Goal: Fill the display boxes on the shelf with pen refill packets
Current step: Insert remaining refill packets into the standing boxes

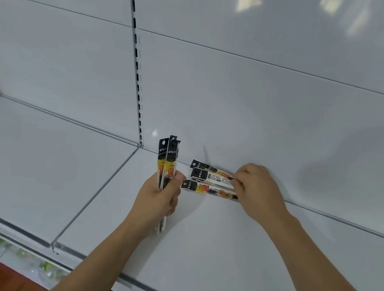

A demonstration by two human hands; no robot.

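risk: loose refill packets lie fanned and overlapping on the shelf; a pinch at one end could lift only the top one and drag or scatter the rest
risk 2: upright bundle in left hand is gripped low-middle, tops splay apart; a slack grip lets packets slide down and out
risk 3: no display boxes in view, so packets likely must be carried out of frame; drop chance with both hands loaded
left hand: near centre of shelf, forearm coming from near-left, fingers and thumb wrapped round the bundle, held vertical, black hanger tabs up
right hand: right of the loose packets, close to the back panel, wrist angled in from near-right; fingertips bunched on the right ends of the packets, looks like a pinch but blur hides how many it has
packets location: one bundle in left hand; about three flat on shelf, far side, just beside back panel, tabs pointing left
step: gathering loose packets, judged early in task
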